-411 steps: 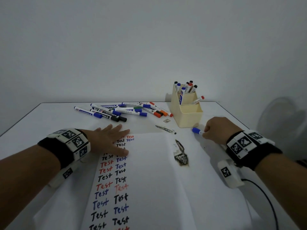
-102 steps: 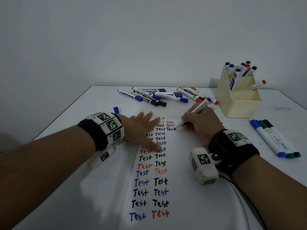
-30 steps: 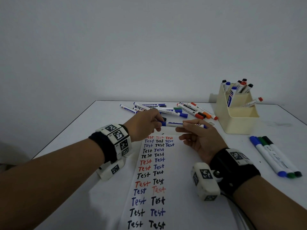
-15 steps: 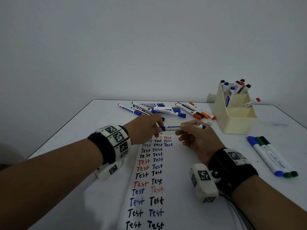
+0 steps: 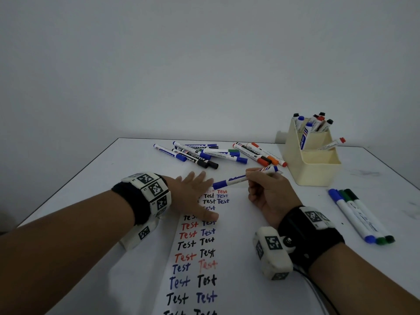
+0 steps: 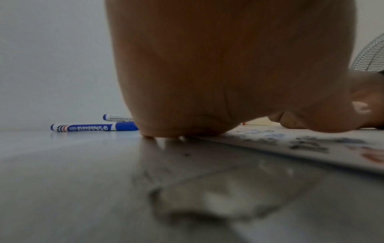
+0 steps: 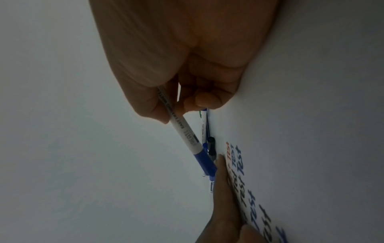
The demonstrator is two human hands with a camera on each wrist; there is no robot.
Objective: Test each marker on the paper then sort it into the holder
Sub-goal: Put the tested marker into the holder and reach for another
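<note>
My right hand point(image 5: 261, 180) pinches a capped blue marker point(image 5: 236, 179) by its white barrel, blue cap pointing left, above the top of the paper point(image 5: 229, 258); the same blue marker point(image 7: 188, 136) runs down from my fingers in the right wrist view. My left hand point(image 5: 193, 196) lies flat with straight fingers on the paper's upper left, over the columns of "Test" words. The cream holder point(image 5: 311, 160) stands at the back right, with several markers upright in its rear compartment.
A pile of loose markers point(image 5: 204, 154) lies at the back of the table beyond the paper. Three markers point(image 5: 361, 217), blue, green and black, lie side by side right of the paper. One red-capped marker point(image 5: 331, 144) leans in the holder's middle section.
My left hand let go of the marker's cap end and dropped flat onto the paper. The right hand keeps the capped blue marker, now tilted with its cap lower.
</note>
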